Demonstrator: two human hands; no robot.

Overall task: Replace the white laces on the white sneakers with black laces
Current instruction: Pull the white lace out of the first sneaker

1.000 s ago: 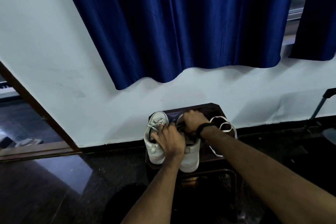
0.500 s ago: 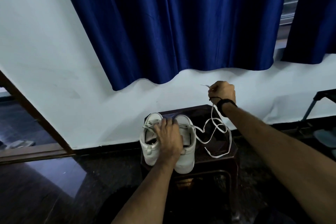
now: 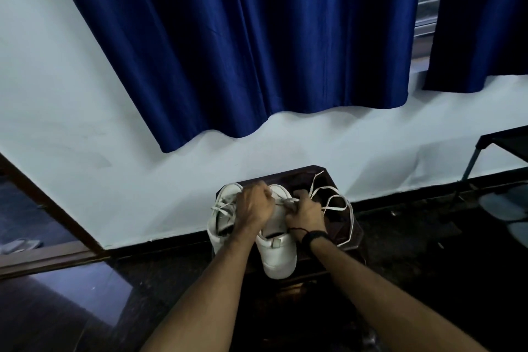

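Two white leather sneakers (image 3: 278, 254) sit side by side on my small dark wooden bench (image 3: 355, 233) by the wall, and I can read no words on them. My left hand (image 3: 253, 208) and right hand (image 3: 304, 213) both pinch the long white flat lace (image 3: 337, 208), which trails loose over the bench on the right.
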